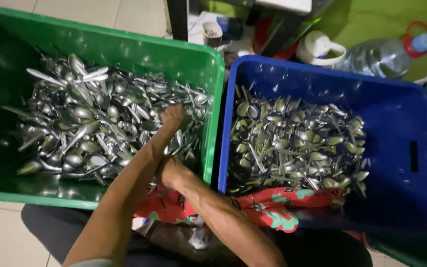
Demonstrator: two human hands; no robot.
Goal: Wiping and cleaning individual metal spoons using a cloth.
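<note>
Steel spoons (pixel 100 123), shiny and tangled in a thick heap, fill the green crate (pixel 124 49) on the floor. The left hand (pixel 172 116) reaches into that heap near the crate's right wall, its fingers curled down among the handles; whether they grip one cannot be told. The right hand (pixel 170 170) lies just below it at the crate's near edge, partly hidden under the left forearm, so its fingers cannot be read. Beside it stands a blue crate (pixel 401 109) with more spoons (pixel 297 143), a red patterned cloth (pixel 268 205) draped over its near rim.
</note>
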